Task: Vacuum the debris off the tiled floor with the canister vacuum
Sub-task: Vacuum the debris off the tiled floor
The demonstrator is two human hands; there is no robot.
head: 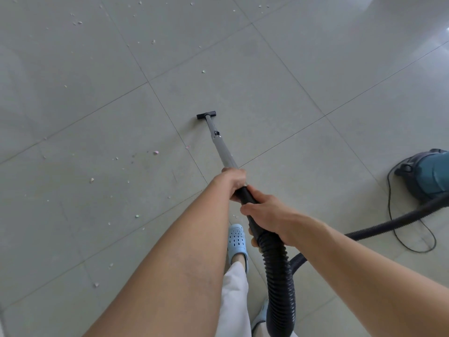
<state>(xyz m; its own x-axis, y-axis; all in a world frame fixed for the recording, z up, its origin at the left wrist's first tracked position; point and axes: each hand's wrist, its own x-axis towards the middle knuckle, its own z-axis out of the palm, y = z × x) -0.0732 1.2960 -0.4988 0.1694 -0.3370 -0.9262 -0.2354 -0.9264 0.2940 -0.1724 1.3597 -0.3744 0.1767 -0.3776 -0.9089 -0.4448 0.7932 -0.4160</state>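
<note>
Head view: left hand [233,181] grips wand [222,149]; right hand [269,215] grips hose handle [247,197].

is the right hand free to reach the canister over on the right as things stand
Probably not. The right hand grips the black handle where the hose joins, and the canister sits well off at the far right edge, beyond arm's reach. Bare tile lies between, so nothing blocks a step over.
</note>
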